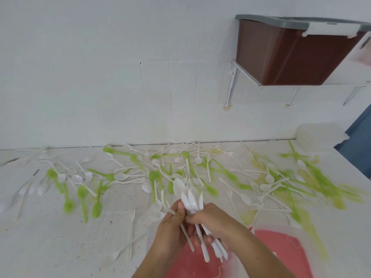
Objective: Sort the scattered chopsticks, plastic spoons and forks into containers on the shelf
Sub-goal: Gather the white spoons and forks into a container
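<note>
Both my hands hold one bundle of white plastic spoons (189, 199) above the near edge of the white table (60, 237). My left hand (170, 227) grips the handles from the left, and my right hand (216, 223) wraps round them from the right. The spoon bowls point up and away from me. The handles stick out below my fingers. Green spoons (96, 205), white spoons (77, 179) and white forks (131, 217) lie scattered across the table. A brown container (281, 57) with a grey rim stands on the wall shelf (259, 84) at the upper right.
A translucent tub with a red bottom (271, 257) sits right under my hands at the table's near edge. A clear plastic box (319, 133) stands at the table's back right corner. The white wall rises directly behind the table.
</note>
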A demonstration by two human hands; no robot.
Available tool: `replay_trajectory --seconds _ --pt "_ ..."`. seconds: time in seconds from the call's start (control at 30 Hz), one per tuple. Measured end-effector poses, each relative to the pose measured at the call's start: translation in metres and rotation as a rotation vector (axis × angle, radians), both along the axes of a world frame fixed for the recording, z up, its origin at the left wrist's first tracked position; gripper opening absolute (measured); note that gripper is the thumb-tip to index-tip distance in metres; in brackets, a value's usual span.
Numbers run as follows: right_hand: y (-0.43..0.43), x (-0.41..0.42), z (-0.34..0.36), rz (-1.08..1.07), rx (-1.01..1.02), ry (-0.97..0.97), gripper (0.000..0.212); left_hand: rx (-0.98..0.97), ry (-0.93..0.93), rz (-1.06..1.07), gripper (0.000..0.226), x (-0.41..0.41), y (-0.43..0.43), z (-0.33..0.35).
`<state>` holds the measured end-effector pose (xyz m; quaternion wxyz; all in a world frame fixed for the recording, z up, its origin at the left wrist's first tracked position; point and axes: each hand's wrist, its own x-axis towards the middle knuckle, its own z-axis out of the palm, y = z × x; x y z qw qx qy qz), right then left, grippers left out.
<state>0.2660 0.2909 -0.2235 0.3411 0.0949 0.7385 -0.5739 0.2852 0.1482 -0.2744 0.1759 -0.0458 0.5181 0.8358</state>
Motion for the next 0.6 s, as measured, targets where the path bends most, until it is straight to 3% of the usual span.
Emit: replay_trajectory --seconds 0.13,0.4,0.5,0.53,0.6 --pt "0.011 -0.001 -0.001 0.041 -0.05 -0.025 0.032 0.073 -0.111 0.089 0.037 -0.005 -0.001 -0.003" --pt "0.017 0.0 -0.018 -0.14 0.006 0.143 0.028 -0.22 -0.124 0.059 0.034 -0.012 -0.013 -0.007" --pt "0.032 -0.001 -0.018 -0.232 0.02 0.176 0.028 -0.605 0.03 -0.164 0.017 -0.014 -0.028 -0.002" --pt "0.038 -0.003 -0.017 -0.258 0.033 0.195 0.027 -0.764 0.101 -0.274 0.007 -0.016 -0.032 -0.001" --pt "0.05 -0.005 -0.015 -0.326 0.048 0.241 0.026 -1.161 0.318 -0.485 0.008 -0.019 -0.037 -0.004"
